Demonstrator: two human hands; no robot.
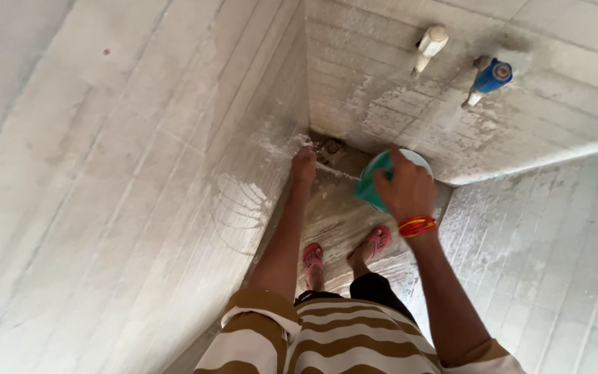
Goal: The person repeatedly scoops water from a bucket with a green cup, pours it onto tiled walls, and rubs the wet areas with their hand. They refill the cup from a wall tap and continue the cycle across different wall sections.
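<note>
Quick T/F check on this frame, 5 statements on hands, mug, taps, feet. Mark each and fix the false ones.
1. The right hand holds a green mug. True.
2. The left hand also grips the mug. False: it is apart from the mug, pressed against the tiled wall near the corner.
3. Two taps stick out of the wall above the hands, a white tap and a blue-handled tap. True.
4. The person is barefoot. False: pink sandals are on both feet.
5. A red and yellow thread band sits on the left wrist. False: it is on the right wrist.
</note>
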